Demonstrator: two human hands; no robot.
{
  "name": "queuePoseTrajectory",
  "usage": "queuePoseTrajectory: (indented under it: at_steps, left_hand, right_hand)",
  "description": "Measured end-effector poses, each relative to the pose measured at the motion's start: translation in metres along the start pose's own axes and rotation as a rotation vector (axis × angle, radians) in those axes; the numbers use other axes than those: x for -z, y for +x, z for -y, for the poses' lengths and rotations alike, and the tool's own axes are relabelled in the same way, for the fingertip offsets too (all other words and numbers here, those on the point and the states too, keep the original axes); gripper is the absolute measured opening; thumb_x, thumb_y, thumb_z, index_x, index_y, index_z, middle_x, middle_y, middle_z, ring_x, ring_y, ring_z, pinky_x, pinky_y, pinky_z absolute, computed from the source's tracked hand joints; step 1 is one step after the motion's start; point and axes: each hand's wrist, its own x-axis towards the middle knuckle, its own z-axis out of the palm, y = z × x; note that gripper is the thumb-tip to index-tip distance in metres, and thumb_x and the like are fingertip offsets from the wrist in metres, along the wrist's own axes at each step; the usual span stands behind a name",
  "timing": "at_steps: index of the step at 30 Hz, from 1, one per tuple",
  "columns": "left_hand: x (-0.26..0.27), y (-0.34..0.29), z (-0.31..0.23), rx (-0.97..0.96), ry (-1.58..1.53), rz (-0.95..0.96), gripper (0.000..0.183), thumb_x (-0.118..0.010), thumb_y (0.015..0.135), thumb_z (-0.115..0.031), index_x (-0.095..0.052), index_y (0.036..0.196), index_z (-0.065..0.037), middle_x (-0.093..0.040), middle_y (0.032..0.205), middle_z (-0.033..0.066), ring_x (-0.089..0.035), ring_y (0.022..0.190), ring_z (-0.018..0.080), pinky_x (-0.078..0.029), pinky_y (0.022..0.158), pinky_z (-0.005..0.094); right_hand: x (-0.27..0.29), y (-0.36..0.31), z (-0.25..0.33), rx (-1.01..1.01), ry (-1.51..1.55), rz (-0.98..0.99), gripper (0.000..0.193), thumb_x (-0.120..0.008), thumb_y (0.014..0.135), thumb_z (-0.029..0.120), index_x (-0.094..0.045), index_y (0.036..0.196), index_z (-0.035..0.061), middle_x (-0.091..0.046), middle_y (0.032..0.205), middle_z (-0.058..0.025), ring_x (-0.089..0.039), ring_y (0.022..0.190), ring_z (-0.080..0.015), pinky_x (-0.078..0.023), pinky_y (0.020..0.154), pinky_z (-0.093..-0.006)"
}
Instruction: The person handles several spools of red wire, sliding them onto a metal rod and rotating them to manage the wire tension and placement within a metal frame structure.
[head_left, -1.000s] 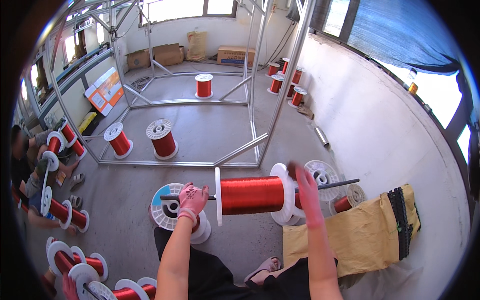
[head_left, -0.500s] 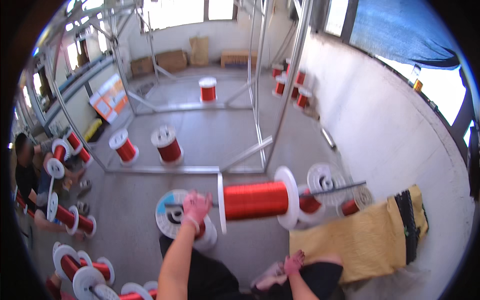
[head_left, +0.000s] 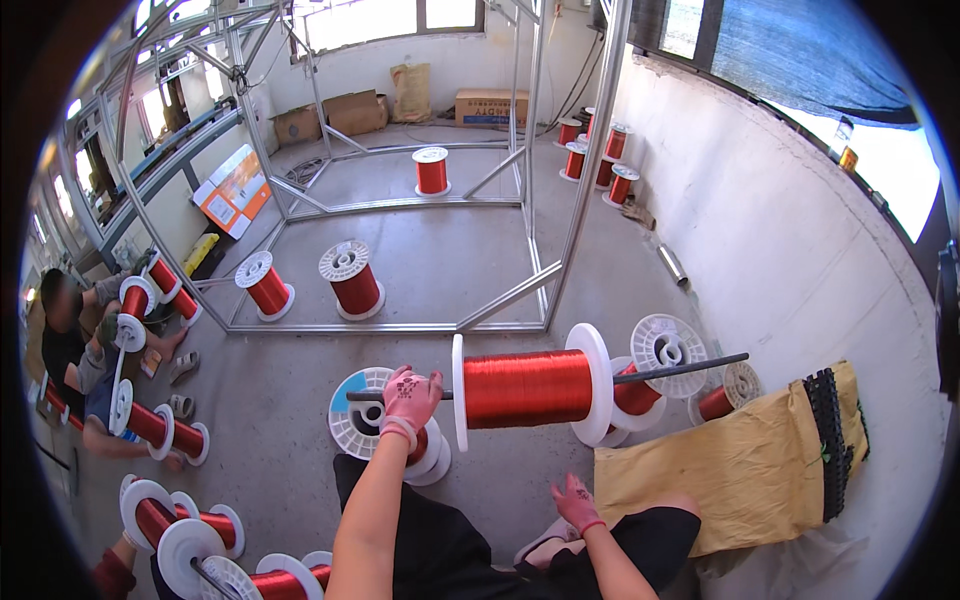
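Note:
A large spool of red wire (head_left: 528, 388) with white flanges rides on a dark metal rod (head_left: 690, 365) held level above the floor. My left hand (head_left: 410, 397), in a pink glove, is shut on the rod's left end. Low by my knee, my right hand (head_left: 577, 500), also gloved, holds nothing and its fingers are spread. Under my left hand stands another white-flanged spool (head_left: 362, 425). Behind the rod's right part are more spools (head_left: 670, 345), one partly hidden.
A metal frame (head_left: 545, 285) stands on the concrete floor with red spools (head_left: 350, 278) inside it. A yellow sack (head_left: 740, 465) lies at right by the white wall. A person (head_left: 75, 350) sits at left among several spools. More spools (head_left: 200, 540) lie at lower left.
My right hand has left the spool's right flange and dropped to my knee. The rod and spool have stayed about level in my left hand.

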Motion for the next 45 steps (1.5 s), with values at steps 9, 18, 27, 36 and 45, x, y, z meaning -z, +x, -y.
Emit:
queuePoseTrajectory:
  at_steps: [9, 18, 27, 36, 45]
  left_hand:
    - [0.004, 0.001, -0.003, 0.027, 0.028, 0.058, 0.055, -0.031, 0.091, -0.033, -0.065, 0.061, -0.002, -0.064, 0.068, 0.0147, -0.061, 0.078, 0.0271, -0.036, 0.097, 0.0336]
    - [0.005, 0.001, -0.003, 0.035, 0.029, 0.084, 0.056, -0.03, 0.091, -0.033, -0.066, 0.062, -0.001, -0.064, 0.068, 0.0143, -0.061, 0.081, 0.0258, -0.035, 0.098, 0.0336]
    - [-0.004, -0.004, 0.004, -0.029, -0.016, -0.025, 0.053, -0.033, 0.09, -0.031, -0.065, 0.059, -0.003, -0.064, 0.066, 0.0128, -0.061, 0.081, 0.0245, -0.037, 0.096, 0.034]
    - [-0.009, -0.005, 0.003, -0.015, 0.043, -0.014, 0.049, -0.035, 0.09, -0.028, -0.066, 0.059, -0.007, -0.065, 0.067, 0.0117, -0.06, 0.082, 0.0255, -0.037, 0.096, 0.0353]
    - [-0.001, -0.001, 0.0, 0.026, 0.037, 0.04, 0.049, -0.034, 0.091, -0.028, -0.066, 0.062, -0.005, -0.065, 0.066, 0.0095, -0.061, 0.081, 0.0233, -0.036, 0.097, 0.0331]
  right_hand:
    - [0.109, -0.009, 0.068, 0.092, 0.201, 0.817, 0.053, -0.048, 0.088, 0.04, -0.047, 0.127, 0.0048, -0.05, 0.127, -0.0132, -0.049, 0.115, -0.0263, -0.038, 0.097, -0.0344]
    - [0.263, 0.124, 0.196, 0.36, 0.545, -0.432, 0.05, -0.05, 0.089, 0.027, -0.041, 0.126, -0.006, -0.054, 0.118, -0.0193, -0.051, 0.112, -0.0291, -0.037, 0.096, -0.0334]
    - [0.141, 0.063, 0.091, 0.418, 0.326, -0.766, 0.054, -0.054, 0.087, 0.02, -0.035, 0.127, -0.0107, -0.042, 0.127, -0.0301, -0.041, 0.119, -0.04, -0.035, 0.099, -0.0385]
    - [-0.022, 0.007, -0.047, -0.105, -0.003, -0.214, 0.074, -0.055, 0.083, 0.04, -0.027, 0.131, -0.0088, -0.036, 0.132, -0.0288, -0.033, 0.126, -0.0372, -0.027, 0.104, -0.0414]
    - [-0.011, -0.001, -0.01, -0.057, 0.034, -0.024, 0.073, -0.051, 0.085, 0.044, -0.03, 0.13, -0.0094, -0.038, 0.131, -0.0279, -0.039, 0.122, -0.0372, -0.032, 0.101, -0.0406]
